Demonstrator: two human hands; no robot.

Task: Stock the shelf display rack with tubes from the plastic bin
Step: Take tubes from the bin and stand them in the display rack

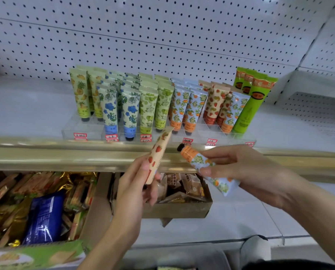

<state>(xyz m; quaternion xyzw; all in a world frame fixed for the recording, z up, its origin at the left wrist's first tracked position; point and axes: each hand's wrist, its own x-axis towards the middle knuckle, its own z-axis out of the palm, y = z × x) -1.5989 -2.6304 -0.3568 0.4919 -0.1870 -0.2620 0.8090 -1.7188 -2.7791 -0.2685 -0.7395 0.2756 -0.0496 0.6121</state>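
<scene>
- Left hand point(137, 184) comes up from the bottom of the view, its fingers curled round the lower part of a strawberry tube point(159, 154). The tube is tilted, its flat crimped end pointing up and right toward the shelf; its cap end is hidden in the palm.
- Right hand point(246, 168) pinches an orange-print tube point(205, 166) between thumb and fingers. The tube lies slantwise, black cap up and to the left, crimped end down and to the right.
- The cap of the orange-print tube is near the strawberry tube, but the two do not touch.
- Below and behind the hands, on a lower shelf, an open cardboard box point(182, 209) holds wrapped snacks. To its left lies a blue packet point(44, 217) among gold and orange wrappers.
- A gold shelf rail point(45, 152) runs across the view just behind the hands.
- On the shelf above the rail stands the clear display rack point(81, 129), with red price labels point(80, 135) along its front.
- Tubes stand cap-down in the rack in rows: from the left, pineapple tubes point(80, 92), blue-flower tubes point(109, 108), lime tubes point(148, 108), orange tubes point(179, 108), strawberry-print tubes point(211, 106), then taller green tubes point(254, 94) at the right end.
- The front slot at the rack's left end holds no tube.
- A white pegboard point(143, 36) forms the back wall.
</scene>
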